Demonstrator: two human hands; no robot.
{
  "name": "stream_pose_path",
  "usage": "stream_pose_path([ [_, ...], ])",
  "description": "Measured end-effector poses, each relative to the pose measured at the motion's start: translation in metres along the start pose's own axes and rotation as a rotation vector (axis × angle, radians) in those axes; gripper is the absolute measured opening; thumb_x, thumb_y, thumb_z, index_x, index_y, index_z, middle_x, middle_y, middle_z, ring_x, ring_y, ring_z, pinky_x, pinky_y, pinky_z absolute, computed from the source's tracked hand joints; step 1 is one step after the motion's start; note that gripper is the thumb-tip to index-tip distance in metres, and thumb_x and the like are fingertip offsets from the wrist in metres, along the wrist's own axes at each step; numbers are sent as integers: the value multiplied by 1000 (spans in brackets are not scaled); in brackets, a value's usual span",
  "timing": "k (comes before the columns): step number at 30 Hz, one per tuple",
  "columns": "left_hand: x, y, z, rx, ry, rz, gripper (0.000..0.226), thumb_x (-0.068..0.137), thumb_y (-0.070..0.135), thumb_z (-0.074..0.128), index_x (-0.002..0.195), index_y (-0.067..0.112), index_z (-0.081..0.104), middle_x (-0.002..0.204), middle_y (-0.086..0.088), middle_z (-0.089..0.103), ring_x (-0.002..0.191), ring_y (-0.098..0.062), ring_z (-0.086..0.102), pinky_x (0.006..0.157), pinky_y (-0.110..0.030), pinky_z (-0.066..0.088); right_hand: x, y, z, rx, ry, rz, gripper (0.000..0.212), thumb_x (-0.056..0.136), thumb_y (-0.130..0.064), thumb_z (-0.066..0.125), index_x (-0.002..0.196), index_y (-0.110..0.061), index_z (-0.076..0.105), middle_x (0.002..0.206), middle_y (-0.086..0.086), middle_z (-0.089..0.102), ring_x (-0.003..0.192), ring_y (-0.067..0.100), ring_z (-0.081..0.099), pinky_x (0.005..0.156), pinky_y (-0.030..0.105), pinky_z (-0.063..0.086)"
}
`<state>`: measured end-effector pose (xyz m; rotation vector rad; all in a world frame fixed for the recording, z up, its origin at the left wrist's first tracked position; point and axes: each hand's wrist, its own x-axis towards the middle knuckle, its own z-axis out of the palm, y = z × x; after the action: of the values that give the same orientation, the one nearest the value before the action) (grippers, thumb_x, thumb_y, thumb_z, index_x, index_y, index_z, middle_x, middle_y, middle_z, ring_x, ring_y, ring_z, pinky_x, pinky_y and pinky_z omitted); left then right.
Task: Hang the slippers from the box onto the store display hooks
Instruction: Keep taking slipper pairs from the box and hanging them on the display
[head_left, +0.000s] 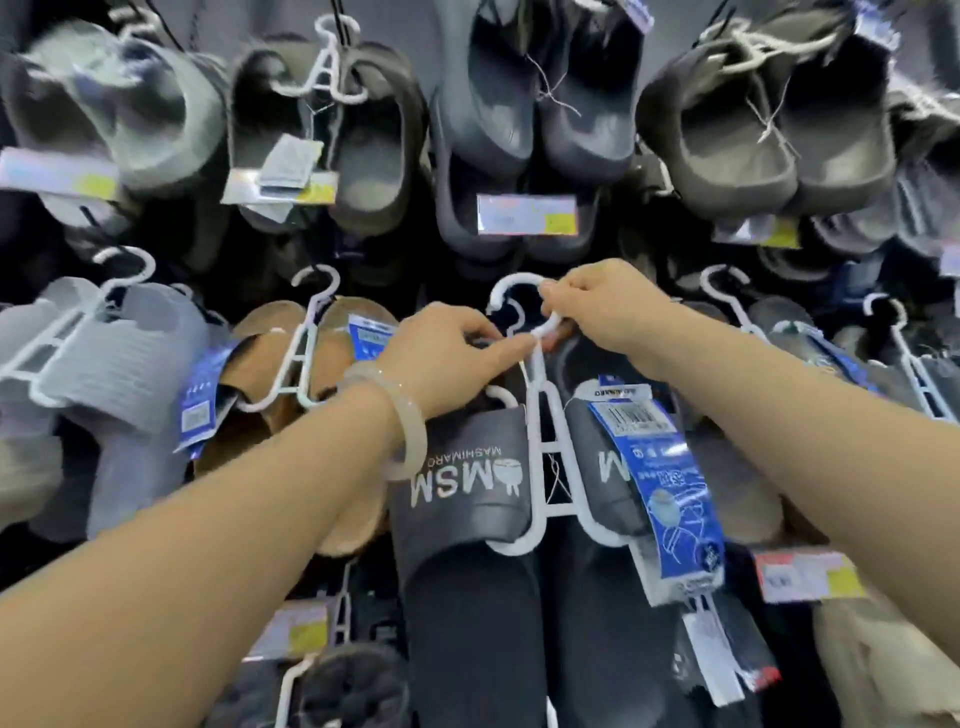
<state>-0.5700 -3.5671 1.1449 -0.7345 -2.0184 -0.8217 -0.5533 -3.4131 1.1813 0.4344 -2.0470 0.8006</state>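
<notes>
1. Right hand (608, 306) pinches the white hanger hook (519, 291).
2. Left hand (447, 353) pinches the hanger's neck just below.
3. Black slippers (467, 519) hang on it, amid displayed pairs.

— Can you see the display hook this white hanger (540, 395) goes on?
— No. The right hand (613, 306) covers that spot, and its grip hides part of the hanger's curved top.
— The price labels (527, 214)?
— Blurred; nothing readable. The blue tag's (660, 483) small print is too fine as well.
— The black slippers (467, 545)?
— Cut off by the bottom edge. The left hand's (441, 353) fingertips vanish behind the hanger's stem.
</notes>
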Motion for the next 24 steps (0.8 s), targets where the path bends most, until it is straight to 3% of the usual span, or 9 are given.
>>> stream_pose_path([
  [2,27,-6,-2,66,38,15,32,82,50,59,86,21,71,93,-1,70,93,-20,62,80,-29,47,25,-1,1,10,27,41,28,94,-24,50,77,-5,62,49,-3,52,46,5,45,39,10,32],
  [4,51,-12,-2,99,57,-8,33,83,50,57,83,19,70,88,-3,68,94,-23,62,78,-29,46,47,4,2,45,39,108,28,94,-21,50,69,-10,57,45,-7,56,42,3,52,38,7,39],
  [9,90,-39,6,26,37,-82,48,88,46,53,87,2,70,89,-12,68,90,-29,62,84,-34,49,89,30,9,70,137,202,36,93,-18,48,59,-11,56,35,-5,56,32,6,53,54,20,46],
  [13,107,-54,17,-147,46,-142,44,88,44,53,63,8,60,64,-3,55,74,-23,54,72,-30,43,107,34,15,186,196,214,33,95,-14,47,63,-8,50,34,-5,54,24,3,49,35,12,38],
  [16,120,-57,21,-208,73,-146,40,88,43,54,59,15,55,64,0,55,74,-22,54,70,-30,43,123,41,21,144,261,190,37,95,-20,49,59,-14,51,37,-6,54,25,1,48,49,21,39],
  [20,124,-62,28,-148,71,-126,36,90,42,52,78,10,63,74,-4,60,81,-26,58,70,-28,39,129,59,35,173,304,196,31,91,-21,55,60,-16,55,57,4,55,29,5,51,52,27,39],
  [24,112,-68,40,-58,95,-131,46,89,51,46,110,12,58,111,-10,62,104,-30,57,82,-32,43,125,65,50,91,283,143,36,91,-29,54,62,-9,57,54,7,57,41,11,54,52,26,40],
])
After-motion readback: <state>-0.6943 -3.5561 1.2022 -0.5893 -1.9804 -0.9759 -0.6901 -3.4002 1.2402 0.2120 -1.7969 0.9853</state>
